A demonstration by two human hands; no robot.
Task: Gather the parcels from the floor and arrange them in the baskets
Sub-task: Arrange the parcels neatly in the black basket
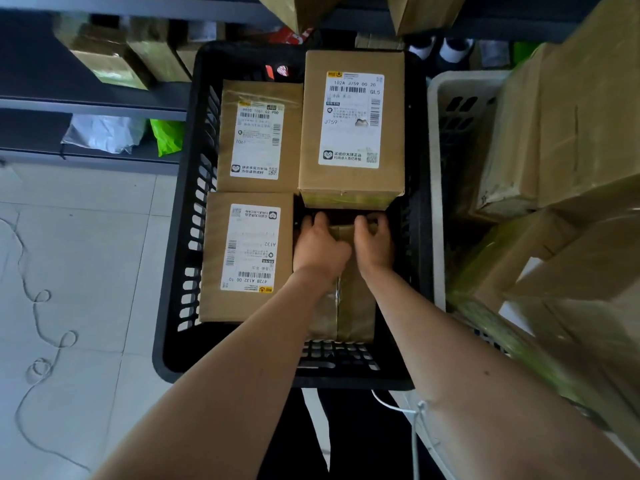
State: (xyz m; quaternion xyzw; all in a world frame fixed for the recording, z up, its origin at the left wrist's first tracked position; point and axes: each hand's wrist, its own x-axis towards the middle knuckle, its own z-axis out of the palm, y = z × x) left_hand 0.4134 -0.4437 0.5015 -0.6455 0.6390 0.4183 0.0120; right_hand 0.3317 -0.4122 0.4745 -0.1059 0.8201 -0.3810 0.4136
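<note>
With my left hand [320,249] and right hand [374,245] curled over the box's [355,306] far edge at frame centre, I should lower it flat into the basket's [169,306] gap.

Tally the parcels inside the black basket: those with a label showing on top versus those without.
Label showing: 3 (far-left parcel, far-right parcel, near-left parcel)
No label showing: 1 (near-right parcel, gripped by left hand and right hand)
Total: 4

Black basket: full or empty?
Nearly full: black basket holds three labelled boxes; left hand and right hand grip a fourth parcel in the gap.
</note>
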